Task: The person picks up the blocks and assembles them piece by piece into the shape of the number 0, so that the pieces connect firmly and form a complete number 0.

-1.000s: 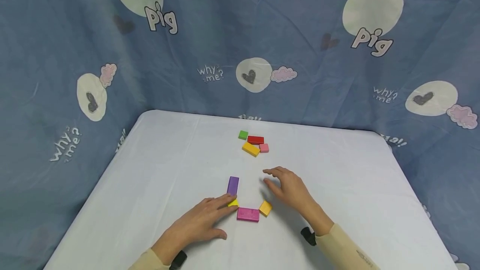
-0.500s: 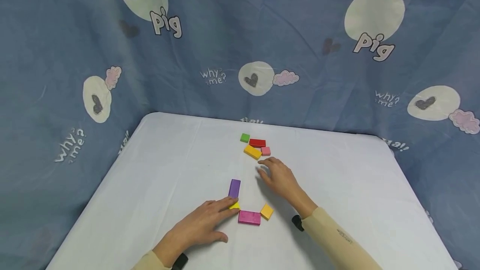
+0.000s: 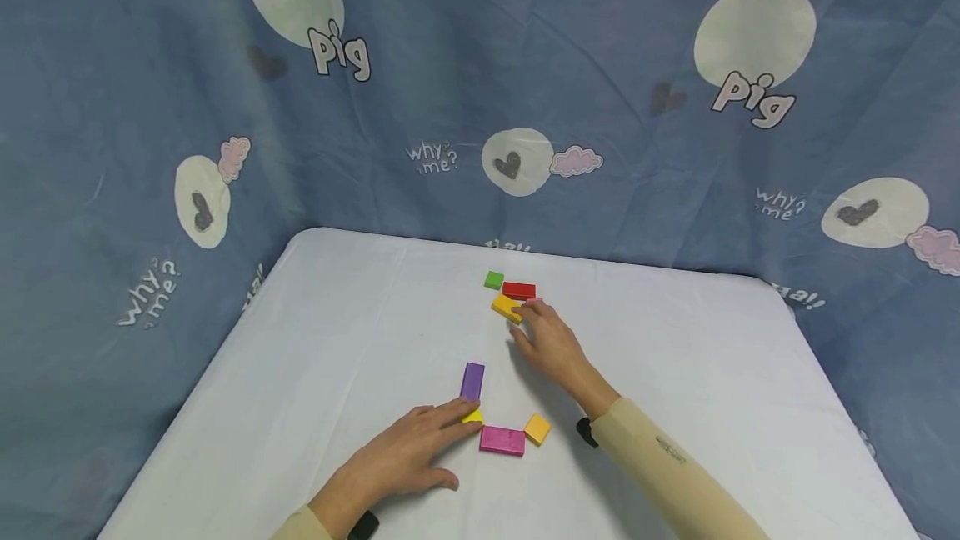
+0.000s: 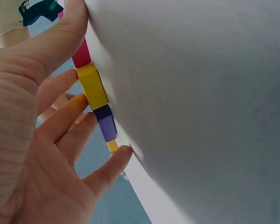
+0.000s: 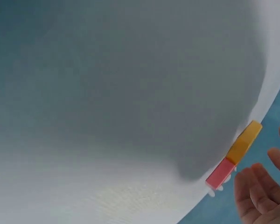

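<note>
1. Well beyond the magenta block (image 3: 502, 441), the right hand (image 3: 551, 346) hovers at the long orange block (image 3: 506, 307); reaching looks like the step in hand!
2. Thumb and fingers stand apart, contact impossible to tell; next, I'd say, calls for a pinch.
3. By the magenta block's far-left corner, the left hand (image 3: 408, 446) touches the yellow block (image 3: 473, 416), fingers straight.

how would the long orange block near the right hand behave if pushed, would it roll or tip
The long orange block probably won't roll or tip easily: it has flat faces and lies on a broad side. Its straight, crisp edges suggest it is stiff. A push might also nudge the pink block, which appears right against its end.
</note>
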The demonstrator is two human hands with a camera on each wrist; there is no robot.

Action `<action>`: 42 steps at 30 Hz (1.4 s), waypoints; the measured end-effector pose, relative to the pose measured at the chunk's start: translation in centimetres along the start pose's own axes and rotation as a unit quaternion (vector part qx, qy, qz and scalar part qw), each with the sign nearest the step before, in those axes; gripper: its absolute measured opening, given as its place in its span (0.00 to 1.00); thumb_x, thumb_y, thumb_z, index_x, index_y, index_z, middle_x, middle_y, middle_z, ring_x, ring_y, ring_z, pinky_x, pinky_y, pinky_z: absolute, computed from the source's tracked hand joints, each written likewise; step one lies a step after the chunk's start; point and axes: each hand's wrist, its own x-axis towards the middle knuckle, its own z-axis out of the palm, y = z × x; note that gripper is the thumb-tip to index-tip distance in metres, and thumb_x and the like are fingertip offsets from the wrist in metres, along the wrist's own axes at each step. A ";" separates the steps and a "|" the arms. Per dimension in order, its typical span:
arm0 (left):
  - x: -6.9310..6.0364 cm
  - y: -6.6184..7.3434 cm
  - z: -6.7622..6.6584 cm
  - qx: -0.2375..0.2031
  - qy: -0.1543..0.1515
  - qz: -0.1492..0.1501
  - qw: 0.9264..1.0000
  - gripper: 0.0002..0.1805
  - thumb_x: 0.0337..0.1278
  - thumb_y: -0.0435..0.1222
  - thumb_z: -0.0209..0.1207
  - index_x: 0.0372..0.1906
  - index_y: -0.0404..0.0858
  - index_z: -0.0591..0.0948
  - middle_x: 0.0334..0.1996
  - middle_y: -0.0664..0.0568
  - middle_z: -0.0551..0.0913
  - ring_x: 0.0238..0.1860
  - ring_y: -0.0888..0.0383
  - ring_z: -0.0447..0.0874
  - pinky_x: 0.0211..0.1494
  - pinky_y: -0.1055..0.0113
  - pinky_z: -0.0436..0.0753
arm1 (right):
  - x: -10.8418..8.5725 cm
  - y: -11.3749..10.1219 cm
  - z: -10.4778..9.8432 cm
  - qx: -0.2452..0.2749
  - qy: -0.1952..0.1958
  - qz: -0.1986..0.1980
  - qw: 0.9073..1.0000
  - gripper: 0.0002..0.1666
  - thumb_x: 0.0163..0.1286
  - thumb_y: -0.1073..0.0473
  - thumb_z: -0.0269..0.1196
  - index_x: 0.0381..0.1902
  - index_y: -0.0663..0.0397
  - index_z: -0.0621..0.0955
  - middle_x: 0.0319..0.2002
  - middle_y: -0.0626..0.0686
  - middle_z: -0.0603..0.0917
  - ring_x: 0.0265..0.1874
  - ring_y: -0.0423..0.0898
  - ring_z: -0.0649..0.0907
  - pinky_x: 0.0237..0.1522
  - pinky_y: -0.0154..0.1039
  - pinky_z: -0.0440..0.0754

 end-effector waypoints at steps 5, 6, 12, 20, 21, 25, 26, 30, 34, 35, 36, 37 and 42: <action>-0.1 0.0 0.0 0.001 0.006 0.004 1.000 0.41 0.48 0.53 0.70 0.69 0.48 0.71 0.73 0.54 0.62 0.72 0.56 0.59 0.64 0.52 0.69 | 1.2 -0.1 0.0 -0.021 -0.014 -0.009 1.000 0.26 0.70 0.55 0.63 0.63 0.56 0.76 0.61 0.56 0.75 0.61 0.52 0.74 0.61 0.49 0.73; -0.1 0.0 0.0 0.001 0.006 0.005 1.000 0.41 0.48 0.53 0.70 0.70 0.48 0.71 0.73 0.54 0.62 0.72 0.56 0.59 0.64 0.52 0.69 | 1.4 0.0 0.0 -0.025 -0.018 -0.009 0.999 0.26 0.70 0.55 0.63 0.64 0.56 0.76 0.61 0.56 0.75 0.61 0.52 0.74 0.61 0.49 0.73; 0.0 0.0 0.0 0.001 -0.001 0.002 1.000 0.41 0.48 0.54 0.70 0.70 0.49 0.71 0.73 0.54 0.61 0.72 0.56 0.59 0.65 0.52 0.69 | 2.1 0.2 0.2 -0.046 -0.034 -0.010 0.998 0.24 0.70 0.55 0.62 0.62 0.56 0.78 0.59 0.56 0.77 0.58 0.53 0.76 0.59 0.50 0.74; 0.0 0.0 -0.1 -0.003 -0.008 -0.002 1.000 0.41 0.48 0.54 0.70 0.70 0.50 0.71 0.73 0.54 0.61 0.72 0.56 0.58 0.65 0.52 0.68 | 2.7 0.3 0.9 -0.072 -0.013 -0.011 0.997 0.17 0.68 0.56 0.65 0.53 0.54 0.83 0.50 0.54 0.83 0.48 0.51 0.78 0.53 0.47 0.78; 0.0 0.0 -0.1 -0.003 -0.008 -0.002 1.000 0.41 0.48 0.54 0.70 0.70 0.50 0.71 0.73 0.54 0.61 0.72 0.56 0.58 0.65 0.52 0.68 | 2.7 0.3 0.9 -0.073 -0.009 -0.012 0.997 0.16 0.68 0.57 0.65 0.52 0.53 0.84 0.49 0.54 0.83 0.47 0.51 0.78 0.51 0.46 0.78; -0.1 -0.1 -0.1 -0.003 -0.002 0.004 1.000 0.41 0.48 0.53 0.70 0.70 0.49 0.71 0.73 0.54 0.62 0.72 0.56 0.59 0.65 0.53 0.69 | 2.8 -0.1 1.0 -0.071 -0.006 -0.007 0.997 0.15 0.66 0.57 0.67 0.50 0.53 0.85 0.47 0.55 0.83 0.44 0.51 0.78 0.48 0.45 0.80; -0.1 -0.1 -0.1 -0.003 0.000 0.006 1.000 0.42 0.48 0.53 0.70 0.70 0.49 0.71 0.73 0.54 0.62 0.72 0.56 0.59 0.65 0.53 0.69 | 2.9 -0.3 1.0 -0.072 -0.006 -0.004 0.997 0.16 0.66 0.57 0.67 0.50 0.53 0.84 0.47 0.55 0.83 0.43 0.51 0.78 0.48 0.45 0.80; -0.1 0.0 -0.1 -0.004 0.004 0.010 1.000 0.41 0.47 0.53 0.71 0.69 0.49 0.71 0.73 0.54 0.62 0.71 0.56 0.60 0.64 0.52 0.69 | 2.9 -0.6 1.1 -0.070 -0.008 0.018 0.997 0.19 0.65 0.56 0.68 0.53 0.54 0.83 0.46 0.55 0.82 0.43 0.50 0.78 0.49 0.44 0.80; 0.0 0.0 -0.2 -0.008 0.001 0.004 1.000 0.41 0.47 0.52 0.71 0.69 0.49 0.71 0.73 0.54 0.62 0.71 0.56 0.60 0.64 0.52 0.69 | 3.0 -0.8 1.2 -0.055 -0.016 0.046 0.997 0.25 0.65 0.56 0.68 0.59 0.55 0.81 0.45 0.55 0.82 0.43 0.50 0.78 0.51 0.44 0.80; 0.0 0.0 -0.2 -0.009 0.001 0.003 1.000 0.41 0.47 0.52 0.71 0.69 0.49 0.71 0.73 0.54 0.62 0.71 0.56 0.60 0.64 0.52 0.69 | 3.0 -0.8 1.1 -0.050 -0.019 0.053 0.997 0.25 0.65 0.56 0.69 0.59 0.55 0.80 0.44 0.55 0.81 0.42 0.50 0.78 0.51 0.45 0.80; 0.0 0.0 -0.2 -0.009 0.000 0.002 1.000 0.41 0.47 0.52 0.71 0.69 0.49 0.71 0.73 0.54 0.62 0.71 0.56 0.60 0.65 0.52 0.69 | 3.0 -0.9 1.1 -0.045 -0.021 0.059 0.997 0.26 0.65 0.56 0.69 0.60 0.56 0.80 0.44 0.56 0.81 0.42 0.50 0.78 0.51 0.45 0.80; 0.0 0.0 -0.2 -0.010 0.000 0.002 1.000 0.41 0.47 0.52 0.71 0.69 0.49 0.71 0.73 0.54 0.63 0.71 0.56 0.60 0.65 0.52 0.69 | 3.0 -0.9 1.1 -0.042 -0.023 0.065 0.997 0.26 0.64 0.56 0.69 0.60 0.56 0.80 0.44 0.56 0.81 0.42 0.50 0.78 0.51 0.45 0.80; 0.0 0.0 -0.2 -0.015 -0.002 0.000 1.000 0.41 0.48 0.52 0.71 0.69 0.49 0.71 0.73 0.54 0.62 0.72 0.56 0.59 0.65 0.53 0.68 | 2.9 -0.8 0.9 -0.021 -0.036 0.080 0.996 0.24 0.63 0.57 0.69 0.56 0.60 0.82 0.41 0.55 0.81 0.40 0.49 0.76 0.49 0.44 0.79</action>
